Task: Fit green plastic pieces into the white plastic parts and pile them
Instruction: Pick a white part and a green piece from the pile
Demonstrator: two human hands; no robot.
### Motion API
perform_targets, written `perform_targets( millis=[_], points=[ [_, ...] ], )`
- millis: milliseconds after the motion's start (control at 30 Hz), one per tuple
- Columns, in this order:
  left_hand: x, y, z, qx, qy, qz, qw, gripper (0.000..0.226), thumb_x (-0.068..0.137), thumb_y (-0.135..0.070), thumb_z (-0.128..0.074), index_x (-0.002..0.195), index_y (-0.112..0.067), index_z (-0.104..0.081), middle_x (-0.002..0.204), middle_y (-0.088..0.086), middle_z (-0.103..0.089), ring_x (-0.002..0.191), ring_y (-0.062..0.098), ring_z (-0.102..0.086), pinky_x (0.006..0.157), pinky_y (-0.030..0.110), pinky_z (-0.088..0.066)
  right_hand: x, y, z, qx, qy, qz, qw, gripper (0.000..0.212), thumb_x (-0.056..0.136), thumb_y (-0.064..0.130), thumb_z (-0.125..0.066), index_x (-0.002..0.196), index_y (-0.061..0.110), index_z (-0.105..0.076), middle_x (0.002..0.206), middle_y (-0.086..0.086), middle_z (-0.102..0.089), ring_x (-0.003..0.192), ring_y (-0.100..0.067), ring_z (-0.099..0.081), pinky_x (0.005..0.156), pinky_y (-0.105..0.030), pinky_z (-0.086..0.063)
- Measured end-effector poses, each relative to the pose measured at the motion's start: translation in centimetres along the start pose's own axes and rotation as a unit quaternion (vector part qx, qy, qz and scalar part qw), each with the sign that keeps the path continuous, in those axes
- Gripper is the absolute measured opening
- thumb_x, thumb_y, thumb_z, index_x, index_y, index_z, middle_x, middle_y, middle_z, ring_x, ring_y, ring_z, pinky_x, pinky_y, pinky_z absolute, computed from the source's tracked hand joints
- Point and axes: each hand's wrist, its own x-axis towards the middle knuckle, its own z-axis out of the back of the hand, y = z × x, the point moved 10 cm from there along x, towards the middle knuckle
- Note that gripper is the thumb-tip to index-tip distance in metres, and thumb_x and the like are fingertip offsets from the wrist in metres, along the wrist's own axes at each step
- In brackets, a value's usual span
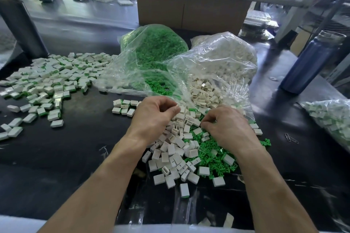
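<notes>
A loose heap of white plastic parts (171, 150) and green plastic pieces (212, 154) lies on the black table in front of me. My left hand (154, 114) hovers over the heap's far left side with curled fingers and thumb pressed to the forefinger; whatever it may hold is hidden. My right hand (226, 126) reaches into the heap from the right, its curled fingertips among white and green pieces, and I cannot see a grip. A wide pile of fitted white-and-green parts (51, 79) spreads at the left, with a small cluster (124, 107) near my left hand.
Two open clear bags stand behind the heap, one of green pieces (155, 49) and one of white parts (225, 56). A third bag of fitted parts (333, 119) lies at the right. A blue bottle (310, 62), a cardboard box (189, 9), a dark cylinder (20, 24) and paperclips (289, 138) are around.
</notes>
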Motion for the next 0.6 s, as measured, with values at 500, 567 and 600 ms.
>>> perform_targets(
  millis=[500, 567, 600],
  points=[
    [0.01, -0.33, -0.74, 0.001, 0.027, -0.021, 0.999, 0.005, 0.095, -0.033, -0.076, 0.091, -0.029, -0.077, 0.085, -0.008, -0.075, 0.081, 0.009, -0.071, 0.078, 0.029, -0.062, -0.61, 0.05, -0.36, 0.031, 0.049, -0.007, 0.998, 0.006, 0.094, 0.039, -0.078, 0.093, 0.036, -0.073, 0.097, 0.017, -0.066, 0.091, -0.001, -0.062, 0.095, -0.035, -0.055],
    [-0.06, -0.39, -0.87, 0.002, 0.03, -0.021, 0.999, 0.005, 0.094, -0.032, -0.077, 0.091, -0.028, -0.077, 0.085, -0.005, -0.075, 0.082, 0.013, -0.072, 0.078, 0.033, -0.063, -0.53, 0.33, -0.37, 0.024, 0.041, -0.004, 0.999, 0.005, 0.095, 0.036, -0.078, 0.093, 0.033, -0.075, 0.094, 0.018, -0.067, 0.09, -0.003, -0.063, 0.097, -0.038, -0.057],
    [-0.09, -0.41, -0.92, 0.003, 0.031, -0.021, 0.999, 0.005, 0.094, -0.032, -0.077, 0.091, -0.028, -0.077, 0.085, -0.004, -0.076, 0.082, 0.014, -0.072, 0.078, 0.035, -0.063, -0.49, 0.43, -0.37, 0.018, 0.036, -0.003, 0.999, 0.006, 0.095, 0.035, -0.078, 0.091, 0.032, -0.075, 0.093, 0.017, -0.067, 0.09, -0.005, -0.064, 0.097, -0.039, -0.058]
  ],
)
